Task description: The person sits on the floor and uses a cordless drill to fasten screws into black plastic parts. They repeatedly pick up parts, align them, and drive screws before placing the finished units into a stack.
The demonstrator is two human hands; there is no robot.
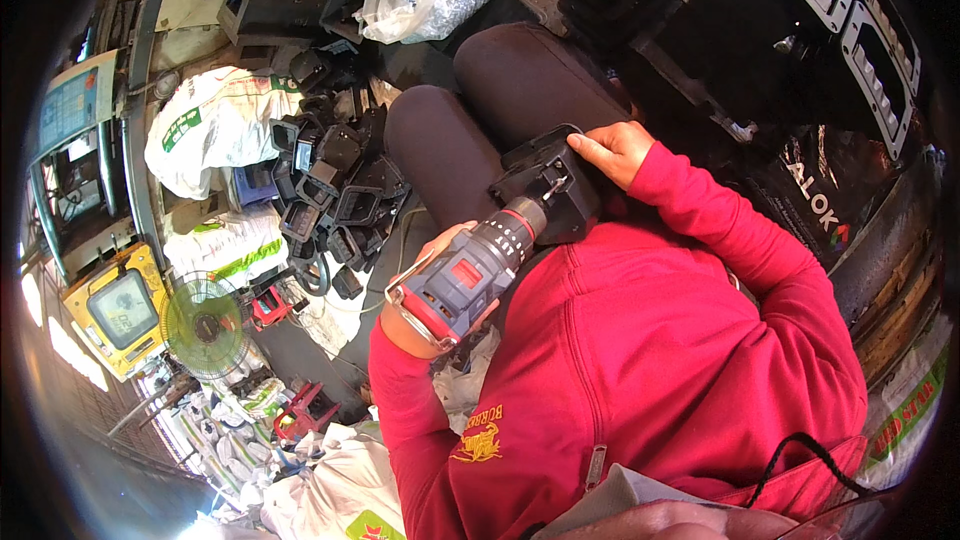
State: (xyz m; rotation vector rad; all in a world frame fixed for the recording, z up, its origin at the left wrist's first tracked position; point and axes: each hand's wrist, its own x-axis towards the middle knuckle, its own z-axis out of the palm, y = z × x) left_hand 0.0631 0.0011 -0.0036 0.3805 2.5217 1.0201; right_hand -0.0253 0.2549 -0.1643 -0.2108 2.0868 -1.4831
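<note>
My left hand [412, 312] is wrapped round a grey and red cordless drill [468, 278], much of it covering the fingers. The drill's bit reaches into a black box-shaped housing [575, 202] on my lap; whether it touches the part inside is hard to make out. My right hand [622, 152] grips the far right edge of that housing, thumb on its rim. The housing lies tilted between my thighs and my red jacket.
Several black housings [335, 175] are heaped left of my knees. A clear plastic bag [425, 0] of small shiny pieces stands beyond them. A green fan [205, 325] and a yellow-framed display [122, 310] are farther left; black cases with metal frames [790, 50] crowd the right.
</note>
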